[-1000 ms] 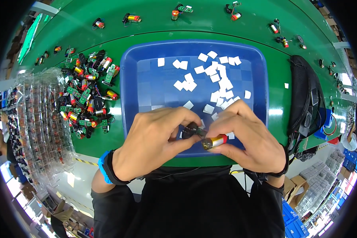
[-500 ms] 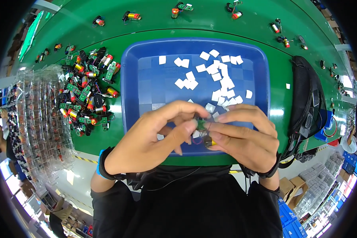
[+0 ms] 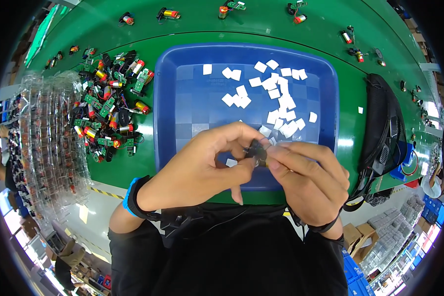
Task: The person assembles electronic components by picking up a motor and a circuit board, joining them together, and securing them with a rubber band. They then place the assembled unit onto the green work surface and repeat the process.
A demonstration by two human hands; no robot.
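1. The part [image 3: 255, 149], dark and blurred, sits between both hands, above the tray [image 3: 246, 48].
2. The left hand [image 3: 195, 165] pinches it between thumb and fingers; the right hand [image 3: 311, 185] grips its right side, fingertips closed.
3. Probably light, stiff and fragile; best held by its edges.
4. White squares [image 3: 284, 102] lie in the tray beyond; a pile [image 3: 107, 106] sits left, a bag [image 3: 380, 123] right.
5. The fingers hide much of it.

A small dark component [image 3: 256, 150], blurred and partly covered, is held between the hands [image 3: 197, 170].
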